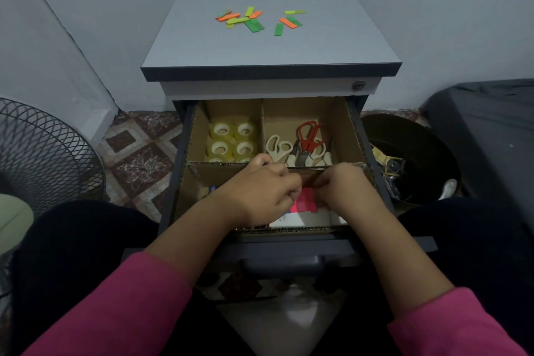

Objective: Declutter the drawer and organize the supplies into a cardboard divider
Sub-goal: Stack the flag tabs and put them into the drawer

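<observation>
Hands met over the near right compartment of the brown cardboard divider (pixel 341 121) in the open grey drawer (pixel 289 248): left hand (pixel 260 185) and right hand (pixel 344 185) both curled, pinching a pink sticky-note pad (pixel 306 202). Clear tape rolls (pixel 232 141) filled the far left compartment, scissors (pixel 300 144) the far right; orange and green strips (pixel 254 20) lay on the cabinet top (pixel 271 52)

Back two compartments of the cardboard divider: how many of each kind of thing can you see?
Tape rolls: 6, the nearest two partly hidden by the divider wall
Red scissors: 1
Cream scissors: at least 2, overlapping
Total: at least 9
</observation>
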The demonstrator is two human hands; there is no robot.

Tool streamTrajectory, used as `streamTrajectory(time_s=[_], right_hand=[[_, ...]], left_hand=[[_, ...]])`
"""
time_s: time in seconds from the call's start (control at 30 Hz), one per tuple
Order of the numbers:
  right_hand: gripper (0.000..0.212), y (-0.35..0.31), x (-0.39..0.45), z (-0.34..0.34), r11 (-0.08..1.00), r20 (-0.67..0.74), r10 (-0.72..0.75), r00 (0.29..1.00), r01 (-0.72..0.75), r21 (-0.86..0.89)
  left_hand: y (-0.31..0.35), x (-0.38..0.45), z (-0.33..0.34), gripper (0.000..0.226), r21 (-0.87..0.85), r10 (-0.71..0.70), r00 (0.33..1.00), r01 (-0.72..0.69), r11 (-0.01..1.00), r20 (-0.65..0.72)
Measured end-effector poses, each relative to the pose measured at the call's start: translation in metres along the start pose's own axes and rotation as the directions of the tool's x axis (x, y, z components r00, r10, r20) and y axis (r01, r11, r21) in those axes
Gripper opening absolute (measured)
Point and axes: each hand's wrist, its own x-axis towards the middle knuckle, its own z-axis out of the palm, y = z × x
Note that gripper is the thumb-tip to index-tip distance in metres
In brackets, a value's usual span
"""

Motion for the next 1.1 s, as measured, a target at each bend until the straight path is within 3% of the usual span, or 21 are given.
streamTrajectory(time_s=[0.13,0.33,1.1], right_hand=[[0.023,-0.0027,0.0002,-0.0029,0.974,0.068,-0.037,0.997,0.051,-0.219],[0.034,0.0042,-0.0031,0.0014,0.961,0.090,-0.106,0.990,0.125,-0.248],[0.025,-0.0030,-0.0057,0.0051,0.945,0.070,-0.143,0.987,0.157,-0.288]], left_hand=[[0.0039,0.0005,0.0028,0.020,0.095,0.058,0.998,-0.058,0.994,-0.003],[0.0055,0.0026,0.0048,0.024,0.148,0.073,0.997,-0.078,0.986,0.040],[0.0073,0.0022,0.0039,0.023,0.167,0.051,0.995,-0.064,0.984,0.082]])
